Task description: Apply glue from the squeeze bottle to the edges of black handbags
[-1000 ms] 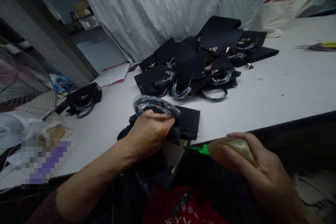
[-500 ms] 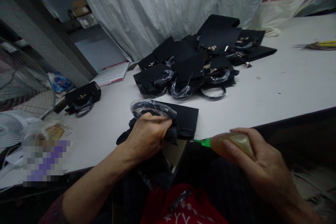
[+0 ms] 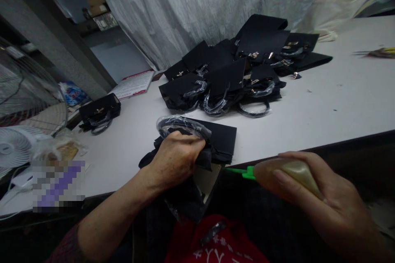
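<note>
My left hand (image 3: 180, 154) is closed on a black handbag (image 3: 224, 139) at the table's front edge. The bag's plastic-wrapped handle (image 3: 182, 123) arches above my knuckles, and its beige inside (image 3: 208, 178) shows below them. Part of the bag hangs over the edge towards my lap. In my right hand (image 3: 321, 189) is a soft, amber glue bottle (image 3: 277, 176) with a green nozzle, held sideways. The nozzle tip points left, close to the bag's lower right corner; whether it touches, I cannot tell.
A heap of black handbags (image 3: 228, 65) with wrapped handles lies at the back of the white table (image 3: 308, 111). One more handbag (image 3: 100, 111) sits on the left, near a white fan (image 3: 18, 148). Pointed tools (image 3: 379, 52) lie far right. Red cloth (image 3: 212, 240) covers my lap.
My right hand and the glue bottle have shifted a little to the right. The left hand keeps its hold on the bag. The whole view has moved slightly.
</note>
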The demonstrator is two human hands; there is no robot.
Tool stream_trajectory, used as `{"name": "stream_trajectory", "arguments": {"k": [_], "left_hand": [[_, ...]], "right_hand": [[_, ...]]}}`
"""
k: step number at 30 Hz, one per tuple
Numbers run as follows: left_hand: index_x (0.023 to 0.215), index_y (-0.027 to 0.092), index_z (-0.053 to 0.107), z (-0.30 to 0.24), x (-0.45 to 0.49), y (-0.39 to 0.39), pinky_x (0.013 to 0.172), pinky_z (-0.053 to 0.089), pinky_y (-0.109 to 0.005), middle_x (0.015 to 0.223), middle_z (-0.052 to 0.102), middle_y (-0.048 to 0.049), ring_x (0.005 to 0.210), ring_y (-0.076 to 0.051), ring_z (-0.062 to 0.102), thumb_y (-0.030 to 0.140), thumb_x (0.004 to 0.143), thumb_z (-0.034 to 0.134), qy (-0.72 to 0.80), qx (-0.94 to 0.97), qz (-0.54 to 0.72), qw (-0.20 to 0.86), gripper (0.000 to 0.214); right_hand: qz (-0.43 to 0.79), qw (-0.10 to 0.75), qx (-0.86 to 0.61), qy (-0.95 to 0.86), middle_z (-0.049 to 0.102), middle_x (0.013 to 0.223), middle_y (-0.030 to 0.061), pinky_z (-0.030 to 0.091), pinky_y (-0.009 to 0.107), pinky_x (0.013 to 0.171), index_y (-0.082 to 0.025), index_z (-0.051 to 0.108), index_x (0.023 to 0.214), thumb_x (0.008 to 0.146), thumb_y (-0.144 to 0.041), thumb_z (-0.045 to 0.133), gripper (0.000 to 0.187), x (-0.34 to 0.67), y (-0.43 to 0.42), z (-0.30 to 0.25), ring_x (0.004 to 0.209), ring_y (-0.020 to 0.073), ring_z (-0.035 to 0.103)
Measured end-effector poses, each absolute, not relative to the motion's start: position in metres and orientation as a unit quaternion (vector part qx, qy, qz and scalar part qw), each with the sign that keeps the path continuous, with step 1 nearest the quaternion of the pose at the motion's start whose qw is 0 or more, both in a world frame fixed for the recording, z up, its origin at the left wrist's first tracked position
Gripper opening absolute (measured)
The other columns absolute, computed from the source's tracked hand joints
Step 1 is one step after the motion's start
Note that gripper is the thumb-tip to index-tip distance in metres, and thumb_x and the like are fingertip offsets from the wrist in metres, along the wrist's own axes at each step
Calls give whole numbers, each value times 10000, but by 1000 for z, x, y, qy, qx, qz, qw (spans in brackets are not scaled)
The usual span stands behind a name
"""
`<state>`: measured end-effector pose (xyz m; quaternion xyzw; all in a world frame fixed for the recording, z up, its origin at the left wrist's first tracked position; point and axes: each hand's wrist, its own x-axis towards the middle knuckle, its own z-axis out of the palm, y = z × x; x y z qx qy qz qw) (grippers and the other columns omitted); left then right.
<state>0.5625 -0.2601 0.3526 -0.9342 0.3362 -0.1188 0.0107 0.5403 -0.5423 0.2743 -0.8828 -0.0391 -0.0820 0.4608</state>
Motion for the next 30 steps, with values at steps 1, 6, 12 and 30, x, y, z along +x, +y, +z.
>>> {"name": "stream_trajectory", "arguments": {"k": [1,6,12,30], "left_hand": [[754,197,523,353,562,-260,611,424,-337,747,652,-18,694,-199,636,61,752,525,334,-935,-117,12,136],[762,195,523,352,562,-260,616,424,-336,761,657,-14,707,-194,638,64,745,547,334,-936,-110,13,134],[807,189,537,350,561,-260,613,430,-347,777,652,-18,719,-202,639,63,740,544,340,-934,-114,12,143],[829,178,571,342,558,-261,596,435,-361,791,659,-29,707,-201,622,83,762,544,341,-931,-129,14,119]], "right_hand": [[-97,452,-886,-23,718,859,51,524,343,570,-239,635,1044,824,-620,589,442,541,-542,274,676,247,677],[-102,451,-887,-5,720,914,63,543,385,624,-248,629,1057,789,-664,586,497,546,-533,265,733,278,681],[-19,492,-869,-44,728,859,27,536,347,604,-258,640,1016,836,-630,557,422,540,-531,266,724,256,691],[-6,470,-883,-9,738,853,40,542,344,558,-283,644,1048,797,-680,587,474,518,-531,265,674,274,693]]}}
